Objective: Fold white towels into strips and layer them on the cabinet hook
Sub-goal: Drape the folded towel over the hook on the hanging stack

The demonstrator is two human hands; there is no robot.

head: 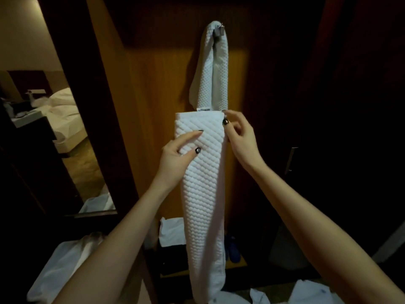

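A white waffle-textured towel (pixel 213 69) hangs folded over the metal hook (pixel 219 30) on the wooden cabinet panel (pixel 157 88). In front of it I hold a second white towel folded into a long strip (pixel 205 194) that hangs down to floor level. My left hand (pixel 177 153) grips the strip's left edge near its top, thumb and forefinger lying across the front. My right hand (pixel 237 133) pinches the strip's upper right corner, just below the hanging towel's end.
A mirror (pixel 52 119) on the left reflects a bed with white linen. White cloths (pixel 61 262) lie at lower left and along the floor (pixel 311 290) at lower right. A dark door with a metal handle (pixel 291 159) stands to the right.
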